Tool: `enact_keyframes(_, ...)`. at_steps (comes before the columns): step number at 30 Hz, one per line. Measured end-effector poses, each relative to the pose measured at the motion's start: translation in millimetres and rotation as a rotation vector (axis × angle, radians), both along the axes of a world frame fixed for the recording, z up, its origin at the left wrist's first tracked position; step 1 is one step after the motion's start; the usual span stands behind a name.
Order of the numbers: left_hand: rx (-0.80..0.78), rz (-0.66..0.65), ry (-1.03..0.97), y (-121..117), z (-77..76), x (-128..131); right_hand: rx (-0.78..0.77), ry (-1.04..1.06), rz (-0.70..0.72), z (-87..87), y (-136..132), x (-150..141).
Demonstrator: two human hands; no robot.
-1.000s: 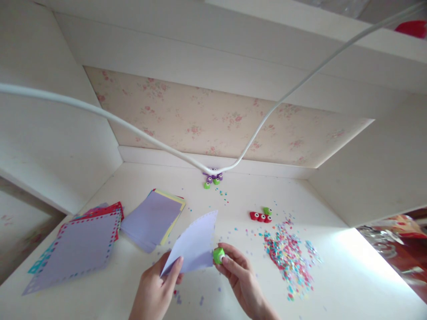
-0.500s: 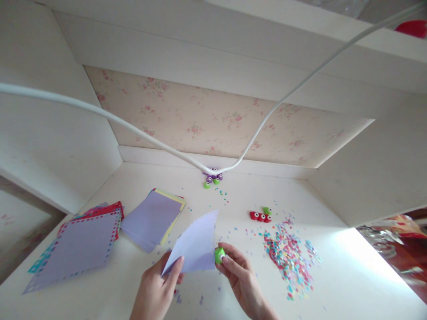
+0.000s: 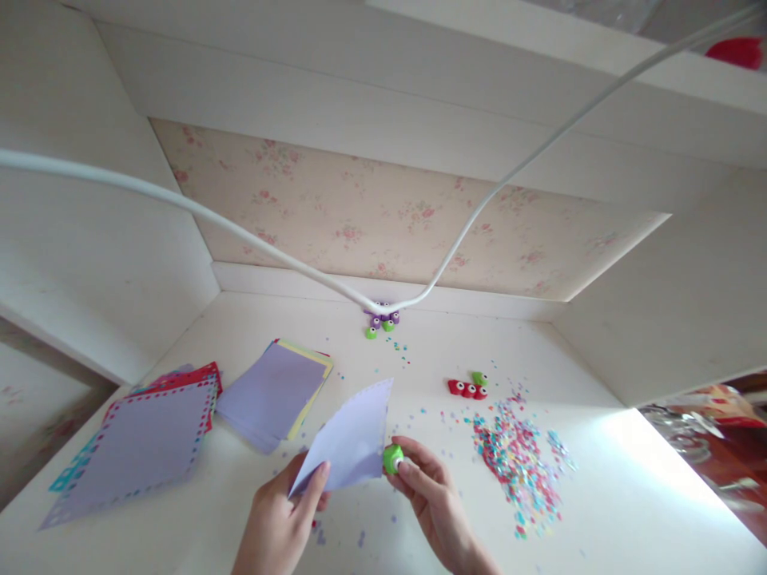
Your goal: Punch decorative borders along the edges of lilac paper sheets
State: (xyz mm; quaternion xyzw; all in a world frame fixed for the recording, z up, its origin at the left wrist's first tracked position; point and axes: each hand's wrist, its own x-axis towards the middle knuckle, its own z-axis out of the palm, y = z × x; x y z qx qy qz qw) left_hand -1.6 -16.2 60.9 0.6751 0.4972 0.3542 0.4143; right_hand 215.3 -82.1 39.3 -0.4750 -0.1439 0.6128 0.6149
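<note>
A curved sheet of lilac paper (image 3: 351, 439) is pinched at its lower left corner by my left hand (image 3: 284, 507), thumb on top. Small holes run along the sheet's far edge. My right hand (image 3: 428, 495) grips a small green craft punch (image 3: 393, 459) with a white button, thumb at the button. The punch sits against the right edge of the sheet; whether the paper is inside its slot I cannot make out. Punched-out paper bits (image 3: 361, 539) lie on the white table below both hands.
Left lie a stack of uncut coloured sheets (image 3: 276, 391) and a pile of hole-edged sheets (image 3: 144, 431). Red punches (image 3: 468, 390) and a green one (image 3: 480, 378) stand right, beside heaped confetti (image 3: 518, 463). More punches (image 3: 383, 319) sit at the back, behind a white cable (image 3: 288, 259).
The green punch and the sheet's right edge have shifted very slightly to the left. Both hands keep their hold, and the rest looks the same.
</note>
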Motion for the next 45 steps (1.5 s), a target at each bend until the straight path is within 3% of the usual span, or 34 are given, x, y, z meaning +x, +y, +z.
enact_keyframes(18,-0.056,-0.037,-0.058,-0.7,7.4,1.4,0.044,-0.092,0.089,0.7,-1.3,-0.1)
enact_keyframes(28,-0.053,-0.069,-0.035,-3.3,-4.0,3.1,0.091,-0.06,0.118,4.5,3.1,-5.4)
enact_keyframes(33,-0.065,-0.039,-0.017,-2.9,-0.6,4.7,0.07,-0.076,0.124,4.6,4.4,-5.6)
enact_keyframes(39,-0.099,-0.032,-0.009,-1.9,1.5,5.0,0.085,-0.125,0.235,9.0,3.1,-5.0)
enact_keyframes(45,-0.142,-0.031,-0.025,-2.0,0.5,4.6,0.045,-0.176,0.206,3.7,3.7,-6.1)
